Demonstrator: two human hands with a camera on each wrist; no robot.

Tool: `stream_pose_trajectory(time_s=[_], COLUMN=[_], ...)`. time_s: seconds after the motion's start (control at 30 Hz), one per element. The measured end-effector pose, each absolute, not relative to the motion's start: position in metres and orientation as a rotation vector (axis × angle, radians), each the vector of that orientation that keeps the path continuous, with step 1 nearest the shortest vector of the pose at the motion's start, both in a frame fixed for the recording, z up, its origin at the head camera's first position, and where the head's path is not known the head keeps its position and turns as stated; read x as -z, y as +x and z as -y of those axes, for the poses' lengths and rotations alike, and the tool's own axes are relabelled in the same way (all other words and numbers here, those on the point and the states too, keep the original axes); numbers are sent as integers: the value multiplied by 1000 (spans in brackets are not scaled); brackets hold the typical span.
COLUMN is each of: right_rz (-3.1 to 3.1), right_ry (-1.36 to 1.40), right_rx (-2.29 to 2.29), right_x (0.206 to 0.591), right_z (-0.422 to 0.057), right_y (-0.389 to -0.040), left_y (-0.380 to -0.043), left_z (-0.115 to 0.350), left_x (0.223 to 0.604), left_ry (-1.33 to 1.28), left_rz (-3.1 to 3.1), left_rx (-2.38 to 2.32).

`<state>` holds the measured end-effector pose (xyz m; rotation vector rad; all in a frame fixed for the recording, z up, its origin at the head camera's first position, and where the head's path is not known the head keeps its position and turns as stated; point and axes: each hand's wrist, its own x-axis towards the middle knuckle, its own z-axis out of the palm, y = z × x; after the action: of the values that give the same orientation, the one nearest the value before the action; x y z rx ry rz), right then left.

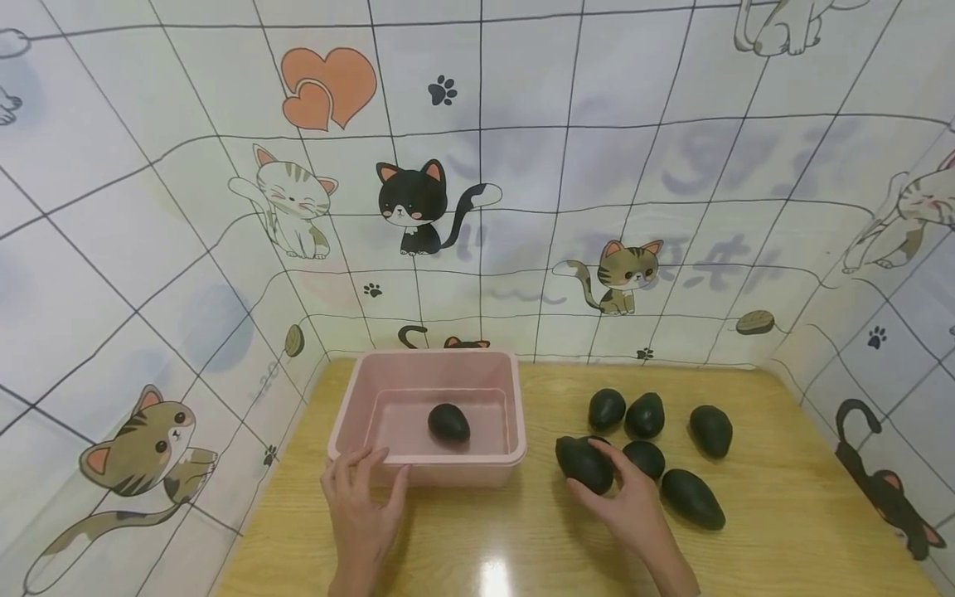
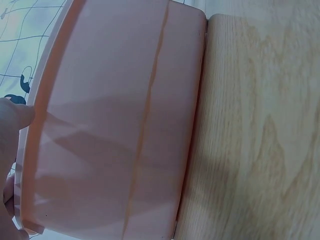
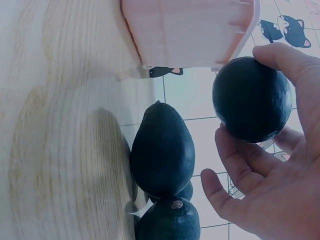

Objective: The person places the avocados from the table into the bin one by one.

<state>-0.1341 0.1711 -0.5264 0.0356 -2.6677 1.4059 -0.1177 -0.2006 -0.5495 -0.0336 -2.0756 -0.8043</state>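
Clamped in your right hand (image 1: pixel 632 504), an avocado (image 1: pixel 582 466) hangs above the table (image 1: pixel 783 514). Your left hand (image 1: pixel 361 502) grips the pink box (image 1: pixel 464 475).

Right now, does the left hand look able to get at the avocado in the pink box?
Probably yes: the left hand would have to release the near rim of the pink box, but nothing covers the open top or the avocado.

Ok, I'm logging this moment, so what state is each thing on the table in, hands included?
Pink bin: upright, open-topped, on the table.
Binned avocado: lying on the bin's floor.
Held avocado: gripped, raised off the table.
Loose avocados: lying on the table.
Left hand: holding the bin's near rim.
Right hand: gripping the held avocado.
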Motion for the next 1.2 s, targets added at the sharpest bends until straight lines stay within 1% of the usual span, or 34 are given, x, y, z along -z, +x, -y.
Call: stream_pose_trajectory(time_s=[1.2], right_rz=[2704], right_ry=[4], right_rx=[-1321], right_x=[507], right_z=[-160], right_y=[-143], left_y=[-116], left_z=[199], left_x=[548], left_ry=[-34], left_rz=[2082], left_rx=[792])
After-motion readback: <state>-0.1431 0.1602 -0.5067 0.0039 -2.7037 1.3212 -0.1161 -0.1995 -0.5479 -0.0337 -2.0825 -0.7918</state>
